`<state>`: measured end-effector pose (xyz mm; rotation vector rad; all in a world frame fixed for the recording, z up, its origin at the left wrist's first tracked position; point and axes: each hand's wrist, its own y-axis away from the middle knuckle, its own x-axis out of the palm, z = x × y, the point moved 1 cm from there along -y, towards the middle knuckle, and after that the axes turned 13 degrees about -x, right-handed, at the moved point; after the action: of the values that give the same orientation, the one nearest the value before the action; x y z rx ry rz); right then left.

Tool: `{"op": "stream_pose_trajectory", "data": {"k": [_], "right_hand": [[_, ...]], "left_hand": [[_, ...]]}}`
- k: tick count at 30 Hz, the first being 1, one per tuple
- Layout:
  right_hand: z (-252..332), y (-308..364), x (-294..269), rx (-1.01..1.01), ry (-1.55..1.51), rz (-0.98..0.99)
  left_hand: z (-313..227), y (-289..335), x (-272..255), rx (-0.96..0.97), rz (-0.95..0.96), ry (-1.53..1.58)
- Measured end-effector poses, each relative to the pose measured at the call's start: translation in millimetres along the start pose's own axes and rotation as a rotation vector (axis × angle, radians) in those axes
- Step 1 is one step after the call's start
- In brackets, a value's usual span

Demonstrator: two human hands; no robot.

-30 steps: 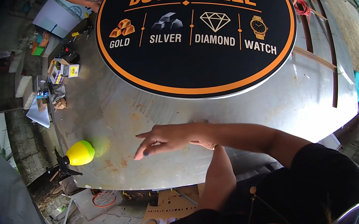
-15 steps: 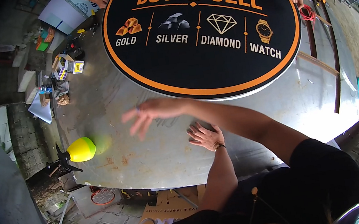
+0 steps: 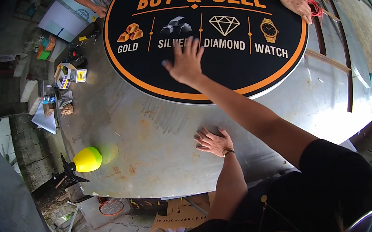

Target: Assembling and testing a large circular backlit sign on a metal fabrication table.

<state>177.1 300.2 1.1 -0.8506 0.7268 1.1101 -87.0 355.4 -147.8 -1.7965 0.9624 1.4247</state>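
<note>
Sprayer [image 3: 87,159] sat nr table's [image 3: 164,161] L edge; other ppl's hands [image 3: 297,6] were at edge of sign [image 3: 230,61], table's far side. R hand [image 3: 186,65] was over sign, fingers spread; L hand [image 3: 214,143] palm-down on table, fingers apart.

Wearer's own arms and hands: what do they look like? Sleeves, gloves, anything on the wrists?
Black short sleeves, forearms uncovered. Left hand: no glove, thin dark wristband. Right hand: no glove, nothing visible on the wrist; the thumbnail looks dark bluish, possibly polish, but too small to be sure. No cables or markings visible on either arm.
</note>
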Motion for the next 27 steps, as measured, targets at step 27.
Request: {"op": "stream_pose_trajectory", "data": {"k": [27], "right_hand": [[-381.7, 377.3, -147.4, 0.588, 0.349, -0.717]], "left_hand": [[-1.9, 8.4, -0.2, 0.054, -0.121, -0.067]]}}
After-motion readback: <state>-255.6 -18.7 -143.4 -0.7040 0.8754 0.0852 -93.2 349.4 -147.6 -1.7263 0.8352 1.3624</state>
